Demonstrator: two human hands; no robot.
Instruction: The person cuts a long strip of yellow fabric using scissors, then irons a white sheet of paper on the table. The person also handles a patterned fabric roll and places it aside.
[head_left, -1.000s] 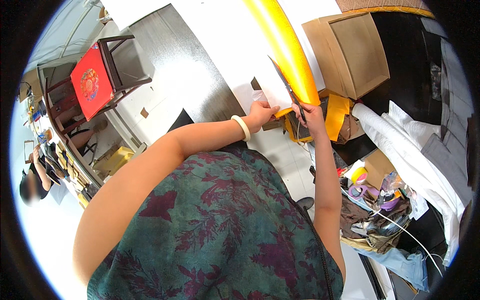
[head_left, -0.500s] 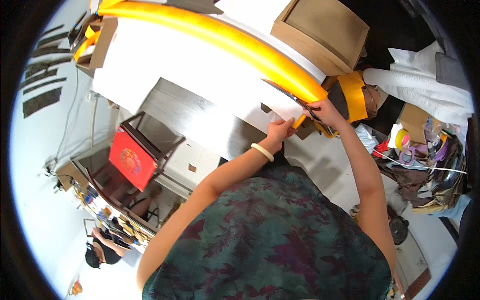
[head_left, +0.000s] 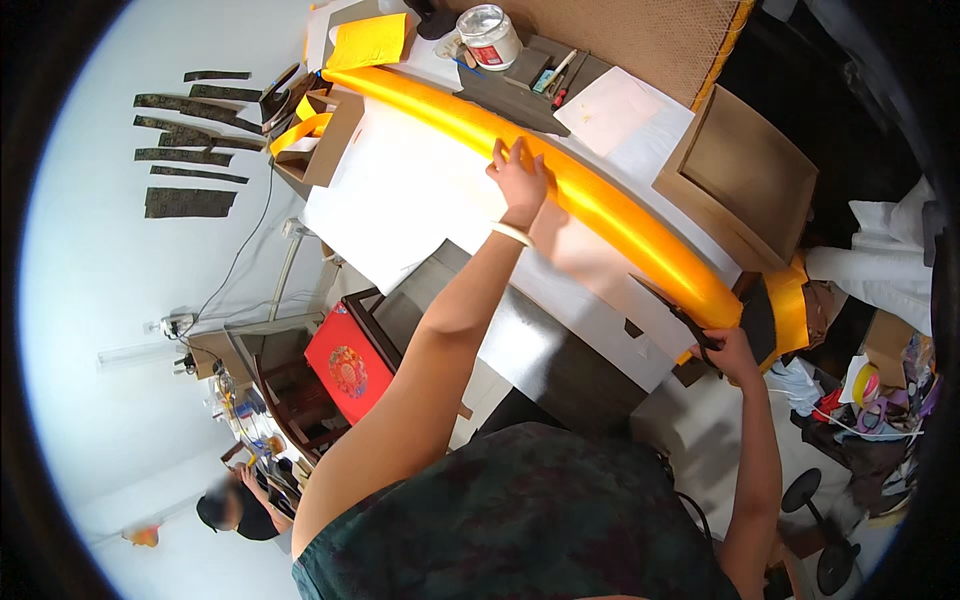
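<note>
My left hand (head_left: 518, 180), fingers spread and curved, rests on the long roll of glossy yellow material (head_left: 640, 235), around its middle. My right hand (head_left: 728, 355) grips black scissors (head_left: 688, 322) at the roll's right end, their long blades pointing up-left along its near side. Under and beside the roll lies white paper (head_left: 380, 190), extending toward the near edge of the dark worktable (head_left: 585, 350).
At the back are a white jar (head_left: 488, 45), small tools (head_left: 560, 75) and yellow paper (head_left: 365, 42). A cardboard box (head_left: 750, 165) stands right; fabric clutter (head_left: 850, 440) lies below it. A red-seated chair (head_left: 350, 360) and another person (head_left: 250, 510) are at left.
My left hand has let go of the roll's right-end edge and reached up-left onto its middle. My right hand still holds the scissors at that end. The view has shifted leftward and farther back.
</note>
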